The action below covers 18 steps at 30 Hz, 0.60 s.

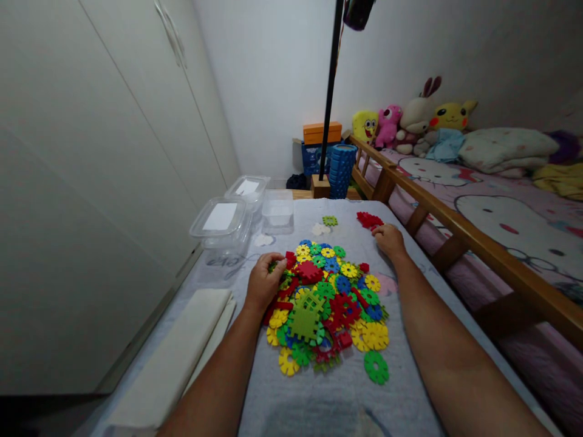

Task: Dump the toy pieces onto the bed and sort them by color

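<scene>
My left hand (264,282) touches the pile (325,291), my right hand (389,239) red pieces (368,219); I can't tell either grip; white label (220,216) unreadable.

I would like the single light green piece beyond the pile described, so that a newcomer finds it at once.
On the cloth-covered table, find the large pile of colourful pieces. Just past its far end, left of the red pieces by the right hand, lies the light green piece. Those red neighbours lie bunched together, while it lies alone, with notched edges.
</scene>
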Motion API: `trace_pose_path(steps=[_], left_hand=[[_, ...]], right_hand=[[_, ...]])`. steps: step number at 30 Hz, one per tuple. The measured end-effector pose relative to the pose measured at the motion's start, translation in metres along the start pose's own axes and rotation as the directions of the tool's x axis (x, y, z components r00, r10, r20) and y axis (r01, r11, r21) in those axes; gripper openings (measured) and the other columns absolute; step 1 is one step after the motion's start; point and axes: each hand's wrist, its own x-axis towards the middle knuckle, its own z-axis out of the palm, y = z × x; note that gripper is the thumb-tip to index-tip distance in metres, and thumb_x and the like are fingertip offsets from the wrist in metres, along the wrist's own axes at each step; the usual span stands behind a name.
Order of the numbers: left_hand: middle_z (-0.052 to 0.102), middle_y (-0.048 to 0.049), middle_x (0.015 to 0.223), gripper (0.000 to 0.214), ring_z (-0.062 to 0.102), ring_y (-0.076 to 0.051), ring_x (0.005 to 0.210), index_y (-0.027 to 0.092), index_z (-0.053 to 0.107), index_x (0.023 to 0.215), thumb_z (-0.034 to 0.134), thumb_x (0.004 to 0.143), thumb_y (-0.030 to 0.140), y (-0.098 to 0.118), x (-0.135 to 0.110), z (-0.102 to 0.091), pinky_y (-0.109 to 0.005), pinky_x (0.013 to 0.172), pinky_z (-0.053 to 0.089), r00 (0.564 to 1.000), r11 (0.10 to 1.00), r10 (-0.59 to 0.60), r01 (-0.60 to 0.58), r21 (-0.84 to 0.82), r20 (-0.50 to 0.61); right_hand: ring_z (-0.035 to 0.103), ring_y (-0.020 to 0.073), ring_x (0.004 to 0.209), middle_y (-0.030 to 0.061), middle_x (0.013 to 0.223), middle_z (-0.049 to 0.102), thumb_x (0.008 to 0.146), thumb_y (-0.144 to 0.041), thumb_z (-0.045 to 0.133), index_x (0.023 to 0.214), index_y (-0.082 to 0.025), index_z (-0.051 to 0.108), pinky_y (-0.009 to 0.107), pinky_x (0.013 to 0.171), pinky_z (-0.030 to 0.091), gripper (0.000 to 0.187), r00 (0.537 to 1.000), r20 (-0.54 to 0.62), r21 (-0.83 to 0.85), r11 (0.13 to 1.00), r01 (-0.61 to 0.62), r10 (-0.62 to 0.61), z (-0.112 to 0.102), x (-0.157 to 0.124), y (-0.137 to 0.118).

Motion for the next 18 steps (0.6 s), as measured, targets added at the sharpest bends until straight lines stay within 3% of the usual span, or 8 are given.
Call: trace_pose_path(steps=[9, 13, 16, 18], left_hand=[[0.072, -0.0059, 0.102, 0.027, 0.067, -0.022, 0.098, 0.021, 0.071, 0.092, 0.062, 0.085, 0.046, -0.006, 0.0, 0.001, -0.036, 0.093, 0.051, 1.0, 1.0, 0.001, 0.0, -0.008, 0.006], [0.073, -0.0059, 0.101, 0.027, 0.067, -0.022, 0.098, 0.021, 0.071, 0.091, 0.061, 0.085, 0.046, -0.005, 0.0, 0.001, -0.037, 0.095, 0.051, 1.0, 1.0, -0.002, 0.002, 0.0, 0.005], [0.073, -0.0054, 0.101, 0.027, 0.067, -0.022, 0.098, 0.022, 0.071, 0.092, 0.061, 0.085, 0.046, -0.005, 0.0, 0.0, -0.037, 0.095, 0.05, 1.0, 1.0, 0.002, -0.002, 0.007, 0.002], [0.073, -0.0055, 0.101, 0.028, 0.067, -0.022, 0.098, 0.021, 0.071, 0.092, 0.061, 0.086, 0.047, -0.005, 0.0, 0.0, -0.036, 0.095, 0.05, 1.0, 1.0, 0.001, -0.001, 0.001, 0.0]], right_hand=[[0.065, 0.0293, 0.101, 0.015, 0.096, 0.078, 0.065, -0.013, 0.051, 0.087, -0.014, 0.082, 0.039, 0.096, 0.047, 0.039, 0.998, 0.009, -0.038, 0.998, 0.056, -0.056, 0.008, 0.002, 0.004], [0.064, 0.0295, 0.102, 0.0157, 0.093, 0.076, 0.065, -0.013, 0.051, 0.084, -0.014, 0.081, 0.039, 0.097, 0.046, 0.035, 1.0, -0.017, -0.039, 0.999, 0.026, -0.027, 0.005, 0.001, 0.0], [0.064, 0.0276, 0.095, 0.0132, 0.087, 0.074, 0.066, -0.015, 0.051, 0.078, -0.016, 0.078, 0.036, 0.09, 0.047, 0.029, 0.998, -0.045, 0.054, 0.997, -0.047, 0.049, -0.005, 0.002, -0.012], [0.064, 0.0245, 0.083, 0.0094, 0.081, 0.072, 0.067, -0.018, 0.051, 0.077, -0.017, 0.076, 0.034, 0.079, 0.049, 0.027, 0.997, 0.058, 0.185, 0.981, -0.062, 0.052, -0.014, 0.004, -0.026]])
